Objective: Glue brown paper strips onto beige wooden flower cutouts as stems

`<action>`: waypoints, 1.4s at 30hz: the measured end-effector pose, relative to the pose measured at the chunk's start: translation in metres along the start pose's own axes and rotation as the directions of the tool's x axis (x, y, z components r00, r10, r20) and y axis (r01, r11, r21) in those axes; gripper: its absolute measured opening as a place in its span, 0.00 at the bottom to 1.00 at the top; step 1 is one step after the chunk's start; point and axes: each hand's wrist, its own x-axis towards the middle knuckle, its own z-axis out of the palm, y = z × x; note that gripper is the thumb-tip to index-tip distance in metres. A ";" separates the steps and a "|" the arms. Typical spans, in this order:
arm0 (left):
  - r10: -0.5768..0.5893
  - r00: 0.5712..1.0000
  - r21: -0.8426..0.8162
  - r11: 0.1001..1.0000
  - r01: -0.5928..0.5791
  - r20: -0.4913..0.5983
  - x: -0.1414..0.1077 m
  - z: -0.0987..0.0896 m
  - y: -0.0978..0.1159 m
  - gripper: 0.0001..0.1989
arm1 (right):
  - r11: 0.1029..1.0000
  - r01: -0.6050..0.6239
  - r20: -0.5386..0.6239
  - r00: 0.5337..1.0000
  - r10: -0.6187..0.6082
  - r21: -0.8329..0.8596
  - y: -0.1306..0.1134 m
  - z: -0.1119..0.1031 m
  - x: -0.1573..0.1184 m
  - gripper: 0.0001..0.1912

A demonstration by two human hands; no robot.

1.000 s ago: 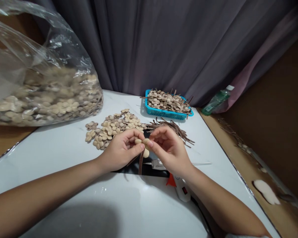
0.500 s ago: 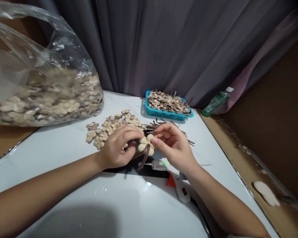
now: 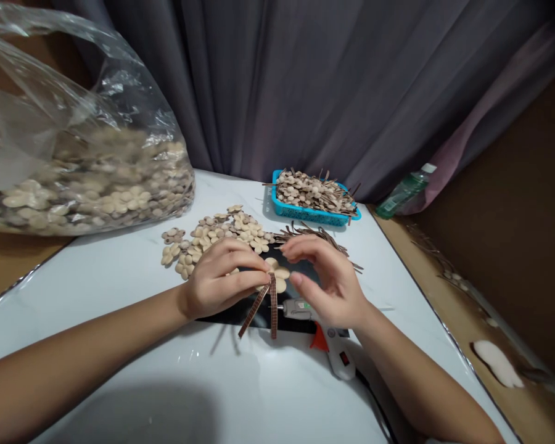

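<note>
Fingers of the left hand pinch together; those of the right hand stand apart. Beneath them lies a white surface; to their left, a plastic bag; beyond, a blue basket; below the right, a glue gun; clamped in the left, a cream flower with dangling ribbon.

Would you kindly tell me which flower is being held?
The cream flower in the left hand, unlike those in the pile, blue basket or bag.

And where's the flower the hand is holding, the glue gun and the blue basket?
Held flower (image 3: 282, 274): head view, on a cream petal.
Glue gun (image 3: 333, 343): head view, on its white handle.
Blue basket (image 3: 309, 214): head view, on its front wall.
</note>
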 end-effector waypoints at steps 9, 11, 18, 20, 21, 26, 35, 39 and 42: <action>0.068 0.997 0.020 0.998 -0.067 -0.034 0.002 -0.003 0.001 0.04 | 0.841 0.455 0.160 0.891 -0.426 -0.292 0.012 -0.001 0.001 0.08; 0.078 0.996 0.030 0.997 -0.077 -0.034 0.002 -0.004 0.001 0.04 | 0.815 0.487 0.134 0.872 -0.470 -0.315 0.013 -0.001 0.002 0.05; 0.125 0.990 0.042 0.991 -0.128 0.063 0.003 -0.004 0.003 0.11 | 0.781 0.526 0.117 0.846 -0.519 -0.336 0.010 -0.003 0.003 0.03; 0.124 0.990 0.023 0.992 -0.126 0.061 0.003 -0.004 0.004 0.09 | 0.777 0.527 0.106 0.844 -0.526 -0.344 0.010 -0.002 0.003 0.03; 0.122 0.991 0.021 0.992 -0.124 0.057 0.003 -0.004 0.005 0.08 | 0.776 0.527 0.101 0.843 -0.528 -0.347 0.011 -0.001 0.003 0.02; 0.139 0.989 0.044 0.989 -0.141 0.047 0.006 -0.005 0.007 0.04 | 0.771 0.542 0.100 0.834 -0.543 -0.333 0.013 0.001 0.001 0.03; 0.054 0.998 0.023 0.998 -0.055 0.041 0.003 -0.003 0.005 0.06 | 0.760 0.552 0.099 0.826 -0.555 -0.342 0.017 0.000 -0.002 0.06; 0.043 0.999 -0.032 0.999 -0.042 0.023 0.001 -0.002 0.001 0.07 | 0.767 0.549 0.100 0.829 -0.550 -0.332 0.020 -0.003 -0.004 0.08; 0.090 0.995 -0.039 0.995 -0.089 0.040 0.002 -0.004 -0.002 0.06 | 0.775 0.541 0.099 0.835 -0.541 -0.325 0.019 -0.005 -0.003 0.06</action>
